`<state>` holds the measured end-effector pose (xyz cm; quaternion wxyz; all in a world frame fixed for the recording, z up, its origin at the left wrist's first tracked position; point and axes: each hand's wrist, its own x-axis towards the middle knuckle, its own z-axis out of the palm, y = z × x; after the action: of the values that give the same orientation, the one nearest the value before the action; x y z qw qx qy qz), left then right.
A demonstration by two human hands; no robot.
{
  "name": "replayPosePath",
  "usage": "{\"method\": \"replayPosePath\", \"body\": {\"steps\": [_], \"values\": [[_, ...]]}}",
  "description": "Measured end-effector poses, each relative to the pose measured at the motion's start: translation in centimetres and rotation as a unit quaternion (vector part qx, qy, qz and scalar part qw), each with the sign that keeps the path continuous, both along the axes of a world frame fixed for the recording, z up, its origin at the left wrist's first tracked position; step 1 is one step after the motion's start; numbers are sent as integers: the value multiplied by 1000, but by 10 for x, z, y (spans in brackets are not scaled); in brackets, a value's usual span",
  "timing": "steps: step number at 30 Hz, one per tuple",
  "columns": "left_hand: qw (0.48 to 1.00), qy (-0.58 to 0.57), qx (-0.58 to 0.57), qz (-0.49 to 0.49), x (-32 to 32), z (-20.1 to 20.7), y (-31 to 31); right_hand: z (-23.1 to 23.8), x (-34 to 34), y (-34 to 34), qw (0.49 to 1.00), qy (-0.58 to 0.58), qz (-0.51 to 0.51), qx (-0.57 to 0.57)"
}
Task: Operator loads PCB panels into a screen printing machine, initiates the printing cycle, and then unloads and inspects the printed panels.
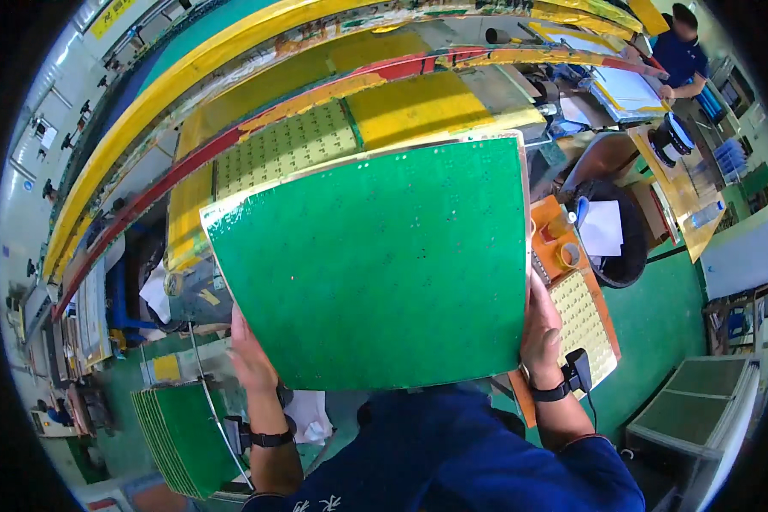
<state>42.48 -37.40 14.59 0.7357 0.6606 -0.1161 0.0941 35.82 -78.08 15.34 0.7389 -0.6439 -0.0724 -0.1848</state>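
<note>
In the head view, the one view there is, a large green circuit-board panel [375,273] fills the middle of the frame, its glossy face turned up and its upper left corner catching the light. The worker's left hand [251,354] has the panel's left edge and the right hand [541,328] its right edge, the palms set against the sides. Both look closed on it only as far as its thin edge needs; the fingertips go behind the board, so I can't tell how they sit.

I'd judge this a carrying or checking step: the board is up in both hands, in front of the dark blue shirt [452,444]. Any move from here calls for both hands to travel together, keep it level and leave that shiny face untouched.

Beyond its top edge, in the upper middle, lies a pale patterned board [290,141] beside a yellow sheet [414,107], under a red bar [179,175]. Right of the panel, an orange side table [548,210] bears a tape roll [569,254] and a cream panel [582,320]. Lower left, green panels [192,439] stand in a row. A co-worker [683,55] stands upper right.
</note>
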Motion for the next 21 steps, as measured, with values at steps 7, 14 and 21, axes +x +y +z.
{"method": "replayPosePath", "body": {"steps": [7,14,21], "values": [[999,17,-32,24,0,-12,0,4,-3,5,1000,13,-4,8],[998,27,-56,23,1,-14,-5,6,-5,1,999,32,11,6],[998,26,-54,32,-1,-20,0,8,-5,3,999,30,11,0]]}}
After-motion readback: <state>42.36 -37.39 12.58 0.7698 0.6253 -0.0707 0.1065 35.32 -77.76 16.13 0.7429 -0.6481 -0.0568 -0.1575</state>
